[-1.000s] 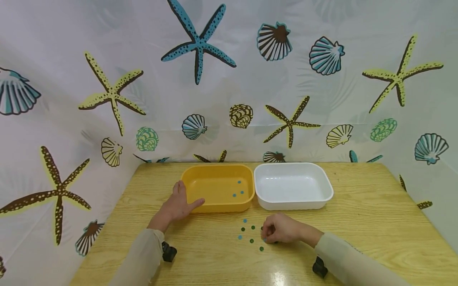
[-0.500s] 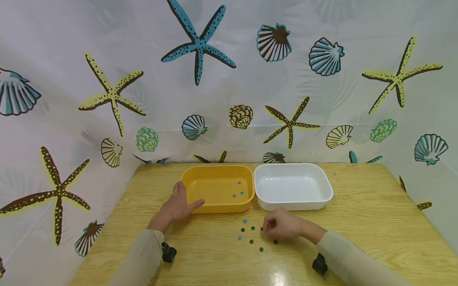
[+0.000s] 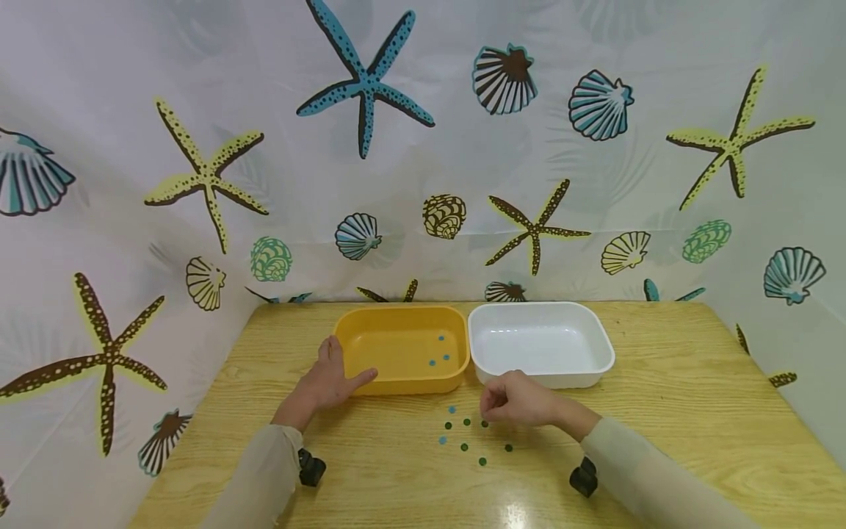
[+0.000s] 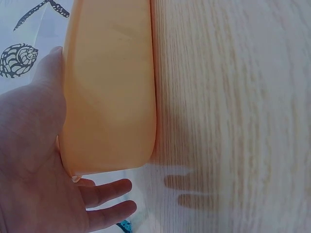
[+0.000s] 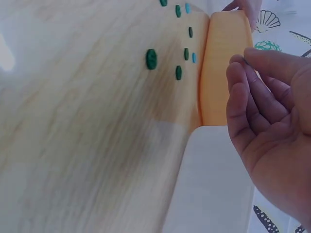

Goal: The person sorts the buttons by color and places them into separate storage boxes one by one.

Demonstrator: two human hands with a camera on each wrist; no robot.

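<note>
In the head view my right hand [image 3: 518,398] is just in front of the white tray [image 3: 542,379], above the table. Its thumb and index finger pinch a tiny blue button, mostly hidden; a sliver of the button [image 5: 245,61] shows at the fingertips in the right wrist view. My left hand [image 3: 325,378] rests on the near left corner of the yellow tray [image 3: 410,385], thumb along the front rim, other fingers straight by the left end. Several green buttons [image 3: 465,447] and two blue buttons [image 3: 443,440] lie on the table. Three blue buttons [image 3: 446,357] lie inside the yellow tray.
Both trays stand side by side at the back of the wooden table [image 3: 674,411]. Behind them hangs a cloth [image 3: 410,162] printed with starfish and shells, which also runs down both sides.
My right hand has lifted a blue button off the table and moved slightly away from me, towards the trays. A green button beneath the hand has come into view. The left hand stays put.
</note>
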